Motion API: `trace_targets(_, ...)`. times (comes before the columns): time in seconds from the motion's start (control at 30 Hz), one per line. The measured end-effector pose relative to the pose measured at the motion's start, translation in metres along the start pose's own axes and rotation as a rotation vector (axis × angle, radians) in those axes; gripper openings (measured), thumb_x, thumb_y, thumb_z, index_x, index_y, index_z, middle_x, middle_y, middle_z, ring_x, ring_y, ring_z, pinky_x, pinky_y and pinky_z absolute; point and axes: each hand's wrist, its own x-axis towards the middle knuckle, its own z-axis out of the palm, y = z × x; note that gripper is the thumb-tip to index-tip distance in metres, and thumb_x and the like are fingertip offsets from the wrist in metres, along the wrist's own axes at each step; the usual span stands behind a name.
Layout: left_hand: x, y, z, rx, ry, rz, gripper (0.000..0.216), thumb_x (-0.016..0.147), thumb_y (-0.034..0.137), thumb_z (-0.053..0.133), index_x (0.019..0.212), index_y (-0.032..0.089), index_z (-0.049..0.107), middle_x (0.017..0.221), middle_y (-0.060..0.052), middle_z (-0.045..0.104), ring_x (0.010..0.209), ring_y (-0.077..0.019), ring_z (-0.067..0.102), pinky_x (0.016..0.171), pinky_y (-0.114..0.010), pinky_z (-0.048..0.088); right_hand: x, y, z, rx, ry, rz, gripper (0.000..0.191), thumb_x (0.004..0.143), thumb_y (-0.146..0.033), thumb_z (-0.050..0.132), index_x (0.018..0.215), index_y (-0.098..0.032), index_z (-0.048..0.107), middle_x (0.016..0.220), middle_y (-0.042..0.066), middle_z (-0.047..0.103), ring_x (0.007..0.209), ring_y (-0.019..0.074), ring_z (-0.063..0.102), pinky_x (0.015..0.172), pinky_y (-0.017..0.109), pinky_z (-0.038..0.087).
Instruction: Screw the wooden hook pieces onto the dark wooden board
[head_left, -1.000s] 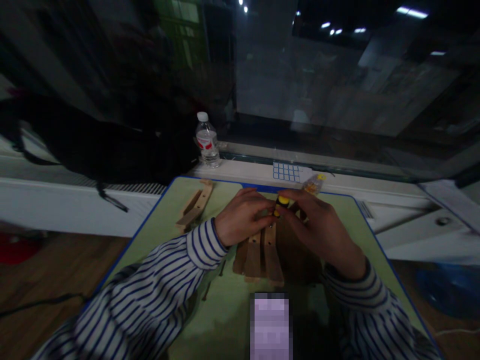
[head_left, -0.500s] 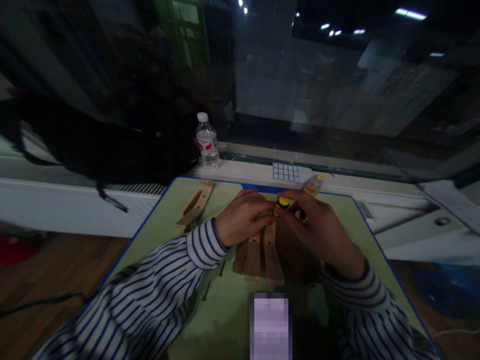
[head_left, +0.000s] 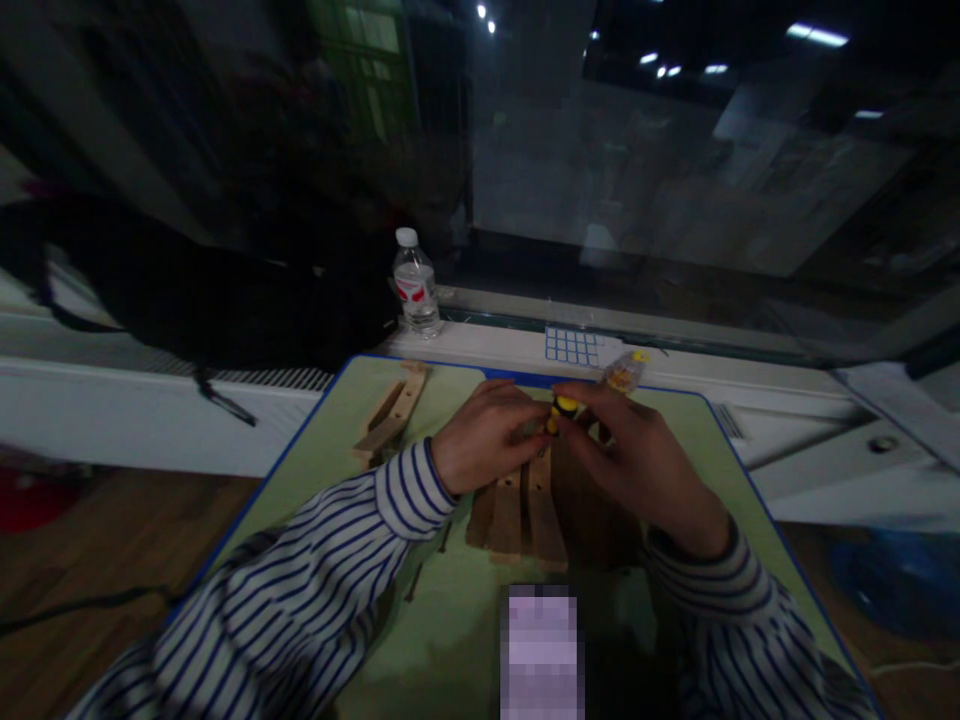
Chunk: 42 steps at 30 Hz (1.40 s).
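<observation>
My left hand (head_left: 484, 433) and my right hand (head_left: 637, 460) meet over a stack of brown wooden slats (head_left: 521, 510) on a green table (head_left: 450, 620). Between the fingertips of both hands is a small tool with a yellow and black handle (head_left: 562, 408), standing on the far end of the slats. The right hand's fingers pinch its top; the left hand's fingers curl round its lower part and the wood. The scene is dim and the tool's tip is hidden by the fingers.
A separate wooden piece (head_left: 391, 408) lies at the table's far left. A small clear bag with yellow bits (head_left: 624, 372) and a blue grid card (head_left: 574, 345) sit at the far edge. A water bottle (head_left: 415, 283) stands on the sill by a dark bag (head_left: 225, 300).
The hands have barely moved. The right hand's fingers have shifted slightly round the yellow handle.
</observation>
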Motion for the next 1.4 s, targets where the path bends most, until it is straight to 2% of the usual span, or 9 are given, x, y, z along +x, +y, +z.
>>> trace_targets(0.17,-0.0003,0.0008,0.0018,0.005,0.063,-0.044,0.016,0.08,0.032,0.063,0.089,0.018,0.064,0.085,-0.004,0.068,0.087,-0.0201,0.062,0.092,-0.041,0.041,0.0004,0.0007,0.0004,-0.003,0.001,0.011,0.027,0.09,-0.027,0.05,0.116,-0.02,0.053,0.098,0.006,0.067,0.076,0.0153,0.065,0.062,0.029,0.052)
trace_targets(0.3,-0.0005,0.001,0.0028,-0.009,0.059,-0.031,0.014,0.081,0.029,0.062,0.088,0.018,0.064,0.085,-0.003,0.069,0.088,-0.0199,0.062,0.096,-0.042,0.039,0.001,0.0017,0.001,-0.001,0.009,0.014,0.026,0.089,-0.028,0.052,0.114,-0.019,0.053,0.092,0.005,0.066,0.07,0.0137,0.064,0.061,0.028,0.051)
trace_targets(0.53,-0.0005,0.0002,0.0023,-0.027,0.032,0.0,0.014,0.082,0.028,0.06,0.09,0.018,0.066,0.085,-0.004,0.068,0.087,-0.0193,0.061,0.095,-0.042,0.04,-0.0005,0.0034,0.0021,-0.013,0.01,0.016,0.027,0.088,-0.03,0.054,0.112,-0.018,0.052,0.096,0.006,0.065,0.07,0.0137,0.064,0.061,0.027,0.05)
trace_targets(1.03,-0.0001,0.0022,0.0019,-0.008,0.042,-0.036,0.016,0.08,0.031,0.063,0.089,0.018,0.065,0.084,-0.002,0.069,0.086,-0.019,0.062,0.099,-0.044,0.036,0.0001,0.0032,0.0013,-0.034,0.024,0.003,0.026,0.088,-0.03,0.055,0.111,-0.018,0.053,0.096,0.005,0.066,0.066,0.0123,0.062,0.062,0.027,0.049)
trace_targets(1.23,-0.0004,0.0004,0.0024,-0.009,0.018,-0.031,0.016,0.082,0.031,0.061,0.089,0.018,0.066,0.083,-0.003,0.068,0.088,-0.0198,0.062,0.097,-0.044,0.037,-0.0002,0.0014,-0.0024,0.0,-0.003,-0.015,0.037,0.086,-0.023,0.053,0.122,-0.021,0.048,0.104,0.006,0.065,0.076,0.0144,0.064,0.064,0.028,0.051)
trace_targets(1.4,-0.0003,0.0004,0.002,-0.003,0.009,-0.031,0.018,0.083,0.032,0.059,0.091,0.017,0.066,0.083,-0.004,0.068,0.087,-0.0195,0.061,0.096,-0.042,0.038,0.0001,0.002,-0.0021,-0.013,-0.005,-0.036,0.027,0.088,-0.022,0.05,0.115,-0.02,0.053,0.102,0.006,0.067,0.08,0.0153,0.065,0.065,0.028,0.052)
